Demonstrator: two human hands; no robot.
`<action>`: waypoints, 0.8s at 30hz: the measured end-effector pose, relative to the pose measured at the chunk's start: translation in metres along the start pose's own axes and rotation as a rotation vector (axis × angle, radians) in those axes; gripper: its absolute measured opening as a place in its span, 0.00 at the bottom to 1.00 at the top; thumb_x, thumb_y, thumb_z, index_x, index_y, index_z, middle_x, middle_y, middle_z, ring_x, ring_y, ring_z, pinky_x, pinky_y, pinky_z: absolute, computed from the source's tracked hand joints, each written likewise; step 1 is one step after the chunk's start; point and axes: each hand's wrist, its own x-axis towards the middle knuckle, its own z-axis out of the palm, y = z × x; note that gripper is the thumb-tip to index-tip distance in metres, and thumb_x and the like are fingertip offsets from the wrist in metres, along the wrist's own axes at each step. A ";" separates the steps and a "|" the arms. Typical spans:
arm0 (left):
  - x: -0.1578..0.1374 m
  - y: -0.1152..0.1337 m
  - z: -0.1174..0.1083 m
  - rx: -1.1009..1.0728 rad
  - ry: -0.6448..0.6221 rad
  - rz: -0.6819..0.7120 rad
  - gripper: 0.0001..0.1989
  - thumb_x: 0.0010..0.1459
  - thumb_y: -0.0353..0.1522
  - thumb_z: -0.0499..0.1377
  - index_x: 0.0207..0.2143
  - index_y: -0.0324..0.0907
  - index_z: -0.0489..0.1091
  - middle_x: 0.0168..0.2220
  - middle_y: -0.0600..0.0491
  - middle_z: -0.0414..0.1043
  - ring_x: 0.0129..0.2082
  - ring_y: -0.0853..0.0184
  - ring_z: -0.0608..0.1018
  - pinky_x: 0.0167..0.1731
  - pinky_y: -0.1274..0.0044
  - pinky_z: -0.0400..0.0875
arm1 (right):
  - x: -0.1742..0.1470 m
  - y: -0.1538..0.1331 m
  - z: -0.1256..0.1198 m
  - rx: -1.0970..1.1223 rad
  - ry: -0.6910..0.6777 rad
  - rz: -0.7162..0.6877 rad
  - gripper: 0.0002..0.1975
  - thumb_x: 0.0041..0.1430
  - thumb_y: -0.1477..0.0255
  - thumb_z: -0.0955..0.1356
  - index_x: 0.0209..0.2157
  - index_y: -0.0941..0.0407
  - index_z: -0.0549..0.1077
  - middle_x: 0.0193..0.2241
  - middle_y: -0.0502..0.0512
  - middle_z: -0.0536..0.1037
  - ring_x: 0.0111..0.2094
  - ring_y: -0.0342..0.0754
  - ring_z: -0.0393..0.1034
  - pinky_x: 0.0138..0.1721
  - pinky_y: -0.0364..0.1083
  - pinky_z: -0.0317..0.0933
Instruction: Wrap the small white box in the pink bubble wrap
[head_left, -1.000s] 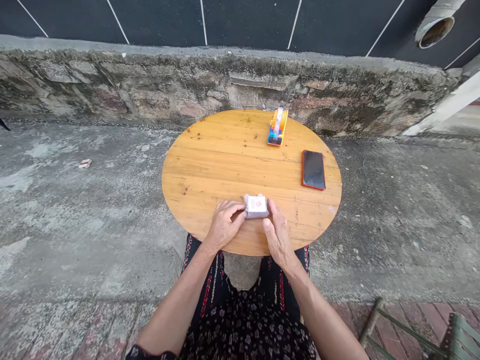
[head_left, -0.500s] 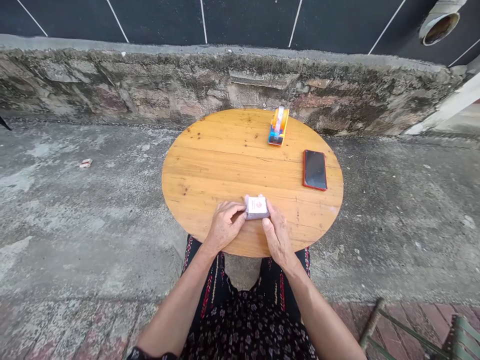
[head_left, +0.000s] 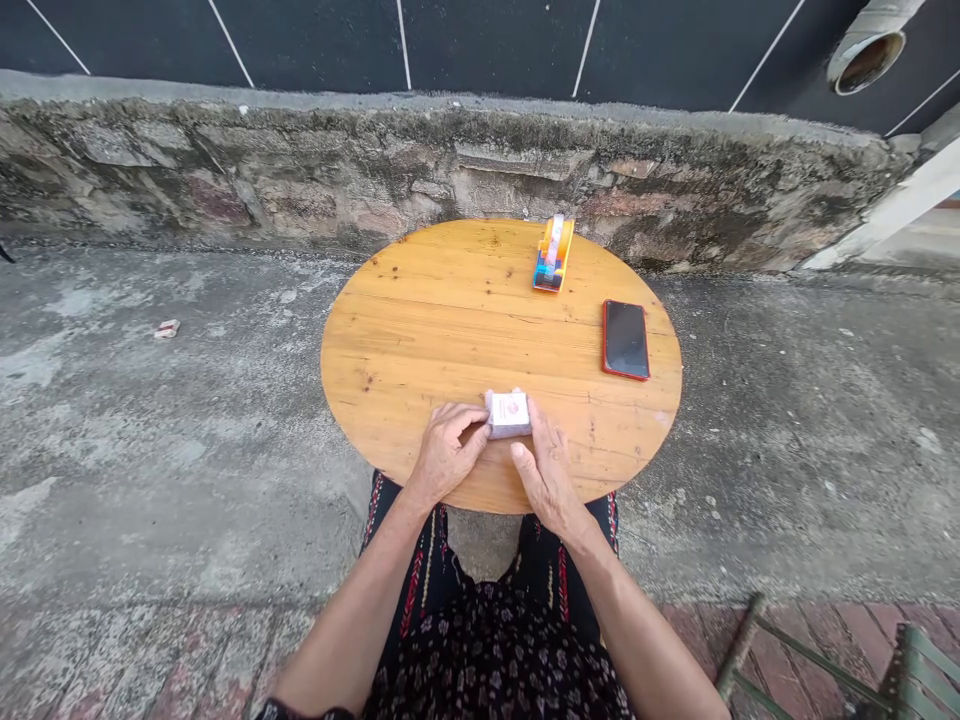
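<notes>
A small wrapped packet (head_left: 510,411) rests near the front edge of the round wooden table (head_left: 450,330). It has a white top with a reddish print, and its sides look covered in clear, bubbly wrapping. My left hand (head_left: 450,447) grips the packet's left end between thumb and bent fingers. Along the right side lies my right hand (head_left: 551,470), its fingers stretched out and touching the packet. The right thumb points inward, apart from the other fingers and just below the packet's front edge.
A yellow and blue tape dispenser (head_left: 553,255) with a roll of tape stands at the table's back. A phone in a red case (head_left: 625,340) lies on the right. Behind is a low stone wall (head_left: 315,185); a green chair (head_left: 825,660) is at lower right.
My right thumb has moved off the packet's front right corner, down and leftward. My left hand keeps its grip. The whole view has shifted slightly.
</notes>
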 end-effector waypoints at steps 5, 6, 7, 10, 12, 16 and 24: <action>0.000 -0.001 0.001 0.001 0.001 0.003 0.05 0.60 0.30 0.58 0.39 0.44 0.73 0.41 0.51 0.77 0.42 0.61 0.76 0.47 0.67 0.67 | -0.006 0.006 0.002 0.132 0.168 0.104 0.30 0.69 0.58 0.55 0.68 0.50 0.45 0.68 0.57 0.51 0.68 0.54 0.46 0.66 0.63 0.43; 0.000 -0.001 0.001 0.003 0.000 0.003 0.05 0.60 0.30 0.58 0.39 0.44 0.73 0.41 0.51 0.78 0.42 0.61 0.76 0.46 0.67 0.67 | -0.007 0.008 0.003 0.142 0.189 0.112 0.30 0.69 0.58 0.55 0.68 0.50 0.46 0.68 0.56 0.51 0.68 0.54 0.46 0.66 0.63 0.44; 0.000 -0.001 0.001 0.005 0.001 0.005 0.05 0.60 0.30 0.58 0.39 0.44 0.73 0.40 0.51 0.78 0.42 0.61 0.76 0.46 0.67 0.67 | -0.007 0.009 0.003 0.138 0.189 0.108 0.29 0.69 0.58 0.56 0.68 0.50 0.47 0.68 0.57 0.53 0.68 0.54 0.47 0.66 0.63 0.44; 0.000 -0.001 0.001 0.011 0.005 0.011 0.06 0.60 0.29 0.58 0.39 0.43 0.73 0.40 0.51 0.78 0.42 0.61 0.76 0.46 0.66 0.67 | -0.004 0.008 0.003 0.081 0.123 0.066 0.28 0.69 0.58 0.55 0.67 0.51 0.50 0.66 0.58 0.58 0.66 0.55 0.51 0.65 0.64 0.44; 0.000 -0.001 0.001 0.008 0.006 0.009 0.05 0.60 0.30 0.58 0.39 0.44 0.73 0.40 0.51 0.78 0.42 0.61 0.76 0.46 0.66 0.67 | -0.001 0.007 0.003 0.048 0.093 0.032 0.28 0.70 0.59 0.54 0.67 0.51 0.50 0.65 0.57 0.59 0.65 0.55 0.52 0.64 0.63 0.46; 0.000 -0.002 0.002 0.005 0.001 0.002 0.05 0.61 0.31 0.57 0.39 0.44 0.73 0.40 0.51 0.77 0.43 0.61 0.76 0.47 0.66 0.67 | 0.001 0.004 0.002 -0.011 0.071 0.009 0.28 0.70 0.59 0.54 0.68 0.50 0.48 0.65 0.57 0.59 0.65 0.55 0.53 0.63 0.62 0.47; 0.000 -0.001 0.001 0.005 -0.008 -0.010 0.05 0.61 0.30 0.57 0.39 0.44 0.73 0.41 0.52 0.77 0.43 0.61 0.75 0.46 0.66 0.67 | 0.000 0.004 0.001 -0.043 0.023 -0.002 0.29 0.70 0.59 0.54 0.68 0.51 0.46 0.67 0.57 0.56 0.66 0.56 0.50 0.64 0.64 0.45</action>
